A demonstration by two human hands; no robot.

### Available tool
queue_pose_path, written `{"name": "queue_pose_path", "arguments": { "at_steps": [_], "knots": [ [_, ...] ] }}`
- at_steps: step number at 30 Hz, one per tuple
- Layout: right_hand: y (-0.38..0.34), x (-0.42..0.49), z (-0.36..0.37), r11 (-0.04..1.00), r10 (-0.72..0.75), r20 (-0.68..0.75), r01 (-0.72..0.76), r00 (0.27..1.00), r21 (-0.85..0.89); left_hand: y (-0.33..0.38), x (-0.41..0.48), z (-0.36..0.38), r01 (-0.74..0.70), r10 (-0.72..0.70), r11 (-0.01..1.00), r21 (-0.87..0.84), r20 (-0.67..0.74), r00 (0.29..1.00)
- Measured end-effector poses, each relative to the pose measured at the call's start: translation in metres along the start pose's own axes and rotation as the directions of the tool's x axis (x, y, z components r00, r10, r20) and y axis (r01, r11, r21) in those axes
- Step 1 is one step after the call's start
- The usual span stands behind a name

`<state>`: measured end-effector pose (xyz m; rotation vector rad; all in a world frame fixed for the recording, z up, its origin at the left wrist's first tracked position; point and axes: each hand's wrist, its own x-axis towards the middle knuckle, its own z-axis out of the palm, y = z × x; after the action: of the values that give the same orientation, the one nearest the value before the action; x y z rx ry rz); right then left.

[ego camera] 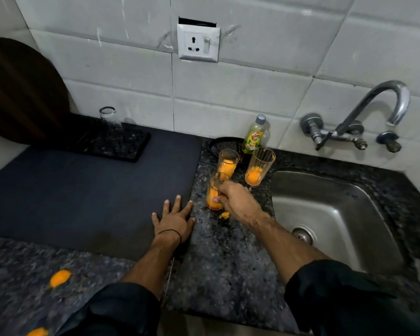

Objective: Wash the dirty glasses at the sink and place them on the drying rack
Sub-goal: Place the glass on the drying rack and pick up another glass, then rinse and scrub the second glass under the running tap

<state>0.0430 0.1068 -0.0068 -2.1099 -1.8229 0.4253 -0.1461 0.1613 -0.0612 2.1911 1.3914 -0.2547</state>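
Right hand (pixel 237 201) grips a dirty front glass (pixel 213 198) on the counter (pixel 216 263), left of the sink (pixel 337 214).

The fingers curl round the glass, which stands about upright with orange residue in its bottom, between the dark mat (pixel 83 185) and the sink rim. The left hand (pixel 175 221) lies flat on the mat's right edge, fingers straight and spread, holding nothing. Two more dirty glasses stand behind: the back glass (pixel 227 163) so close to the gripped one that I cannot tell whether they touch, and the right glass (pixel 260 167) nearer the sink. A soap bottle (pixel 254 137) stands behind them by the tiled wall. At the mat's far corner a black tray (pixel 131 152) carries a clear glass (pixel 109 122). An orange blob (pixel 225 215) lies on the counter under the right wrist; a bigger spill (pixel 60 278) lies lower left. The tap (pixel 383 103) is mounted on the wall behind the sink.
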Motion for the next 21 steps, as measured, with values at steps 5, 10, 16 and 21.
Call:
{"name": "queue_pose_path", "arguments": {
  "at_steps": [5, 10, 16, 21],
  "knots": [
    [0.025, -0.028, -0.011, 0.989, -0.066, -0.157, 0.085, 0.985, 0.119, 0.016, 0.000, -0.022, 0.048, -0.050, 0.998, -0.029, -0.059, 0.997],
    [0.068, -0.061, -0.053, 0.992, -0.024, -0.275, 0.056, 0.961, 0.109, 0.086, -0.005, -0.032, -0.095, 0.015, 0.961, -0.258, -0.296, 0.955],
    [0.137, -0.101, -0.115, 0.998, -0.025, -0.316, 0.043, 0.949, 0.049, 0.209, -0.002, -0.024, -0.443, 0.231, 0.781, -0.441, -0.454, 0.860],
    [0.207, -0.123, -0.165, 0.998, 0.002, -0.324, 0.016, 0.946, 0.052, 0.312, 0.019, -0.016, -0.532, 0.313, 0.741, -0.410, -0.490, 0.813]
  ]
}}
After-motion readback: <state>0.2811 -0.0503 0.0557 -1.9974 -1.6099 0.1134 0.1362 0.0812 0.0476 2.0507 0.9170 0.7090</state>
